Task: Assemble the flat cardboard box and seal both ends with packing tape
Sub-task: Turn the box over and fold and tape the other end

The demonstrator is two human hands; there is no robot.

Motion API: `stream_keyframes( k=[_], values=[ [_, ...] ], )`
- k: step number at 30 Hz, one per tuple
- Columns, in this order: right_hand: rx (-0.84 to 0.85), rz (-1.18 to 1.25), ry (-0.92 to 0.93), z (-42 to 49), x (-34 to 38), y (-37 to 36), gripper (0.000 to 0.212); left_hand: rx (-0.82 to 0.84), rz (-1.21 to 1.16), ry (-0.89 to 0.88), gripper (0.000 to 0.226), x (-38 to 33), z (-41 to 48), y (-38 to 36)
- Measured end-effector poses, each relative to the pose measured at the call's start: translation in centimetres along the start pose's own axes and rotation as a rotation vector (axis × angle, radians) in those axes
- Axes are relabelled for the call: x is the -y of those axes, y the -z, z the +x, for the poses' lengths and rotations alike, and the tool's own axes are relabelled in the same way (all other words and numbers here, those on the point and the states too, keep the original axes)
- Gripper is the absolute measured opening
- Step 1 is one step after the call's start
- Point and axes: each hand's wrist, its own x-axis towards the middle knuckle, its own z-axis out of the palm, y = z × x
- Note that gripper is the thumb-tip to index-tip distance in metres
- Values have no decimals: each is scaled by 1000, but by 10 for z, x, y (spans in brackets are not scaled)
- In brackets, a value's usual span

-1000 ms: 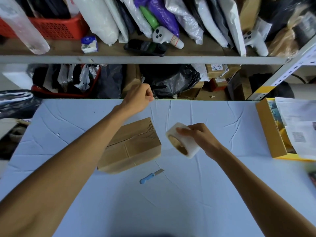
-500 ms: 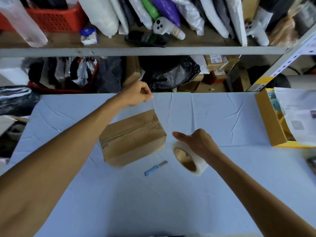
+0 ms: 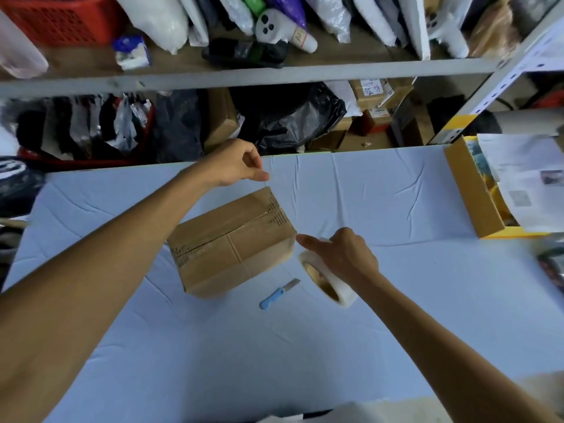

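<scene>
Left hand [image 3: 235, 161]: raised at about 11 o'clock from the box, over the far edge of the table; thumb and forefinger are pinched together, the other fingers curled. What they pinch is too thin or clear to make out.
Box [image 3: 230, 244]: brown cardboard, folded up into shape, lying slightly askew on the table near its middle; its top flaps meet along a centre seam.
Table [image 3: 396, 300]: covered with a creased pale blue cloth.
Knife [image 3: 278, 295]: small, blue handle, lying on the cloth at about 5 o'clock from the box, apart from it and just beside the tape roll.
Right hand [image 3: 341, 257]: at 3 o'clock from the box, fingers wrapped over the tape roll and clamped on it; the forefinger stretches toward the box's right corner, close to it or just touching.
Tape roll [image 3: 328, 283]: white, tilted, its hollow core facing the camera, held just above the cloth.
Open carton [image 3: 471, 190]: yellow-edged, at 3 o'clock on the table's right side, with papers inside.
</scene>
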Motion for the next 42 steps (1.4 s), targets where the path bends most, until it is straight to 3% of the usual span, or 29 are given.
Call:
stream_keyframes(
  k=[8, 30, 36, 39, 42],
  values=[
    [20, 36, -27, 1, -2, -5, 70, -42, 9, -11, 31, 4, -3, -3],
    [55, 12, -27, 3, 1, -12, 65, 37, -43, 105, 24, 20, -1, -19],
    [55, 15, -30, 7, 0, -14, 65, 37, -68, 208, 58, 21, -5, -23],
    [46, 15, -39, 8, -2, -16, 67, -146, -21, 96, 42, 19, -10, -21],
    [46, 24, -36, 8, 0, -15, 64, -103, 33, -14, 13, 8, -17, -26]
  ],
)
